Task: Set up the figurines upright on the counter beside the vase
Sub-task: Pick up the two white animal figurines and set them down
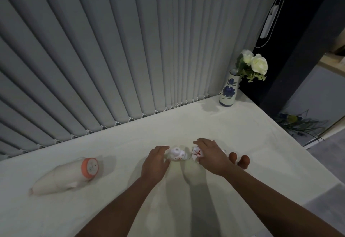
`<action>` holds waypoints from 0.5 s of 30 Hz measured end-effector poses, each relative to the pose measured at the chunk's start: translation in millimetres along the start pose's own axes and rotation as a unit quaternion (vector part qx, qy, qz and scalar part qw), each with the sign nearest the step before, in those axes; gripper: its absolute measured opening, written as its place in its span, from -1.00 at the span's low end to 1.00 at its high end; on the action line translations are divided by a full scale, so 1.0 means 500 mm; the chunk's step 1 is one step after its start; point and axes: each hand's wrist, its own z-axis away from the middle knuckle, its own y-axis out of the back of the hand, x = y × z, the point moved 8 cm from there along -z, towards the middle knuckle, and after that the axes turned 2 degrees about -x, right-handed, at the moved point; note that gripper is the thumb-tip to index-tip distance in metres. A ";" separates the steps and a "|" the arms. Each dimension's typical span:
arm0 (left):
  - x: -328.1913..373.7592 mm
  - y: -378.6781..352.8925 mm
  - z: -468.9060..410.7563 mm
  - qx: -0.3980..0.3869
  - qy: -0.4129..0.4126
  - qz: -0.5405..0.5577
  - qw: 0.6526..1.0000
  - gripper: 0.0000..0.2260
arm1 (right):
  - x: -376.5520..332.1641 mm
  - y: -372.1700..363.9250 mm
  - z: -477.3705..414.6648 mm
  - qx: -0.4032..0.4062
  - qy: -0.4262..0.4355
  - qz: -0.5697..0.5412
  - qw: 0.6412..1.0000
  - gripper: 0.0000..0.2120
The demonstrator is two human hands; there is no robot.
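Two small white figurines lie on the white counter [224, 136]. My left hand [155, 162] cups the left figurine [177, 155], a white one with small red marks, fingers curled around its left side. My right hand [211, 155] covers the right figurine [196, 153], which has red lines on it, gripping it from above. Two brown rounded figurines [239, 159] stand just right of my right hand. The white vase [228, 89] with blue flowers painted on it holds white roses at the counter's far right corner.
A long white object with an orange ring end [71, 176] lies on its side at the left. Grey vertical blinds [130, 50] hang along the counter's back edge. The counter drops off at the right to a grey floor [328, 154].
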 end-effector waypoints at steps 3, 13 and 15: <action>-0.015 0.041 0.019 0.040 -0.019 -0.026 0.999 -0.64 | -0.028 0.007 0.001 0.030 0.013 0.033 0.999 -0.39; -0.164 0.223 0.130 0.144 0.000 -0.115 0.983 -0.62 | -0.253 -0.062 -0.013 0.081 0.060 0.047 0.994 -0.42; -0.201 0.259 0.157 0.161 0.008 -0.134 0.978 -0.61 | -0.308 -0.086 -0.021 0.079 0.075 0.038 0.993 -0.43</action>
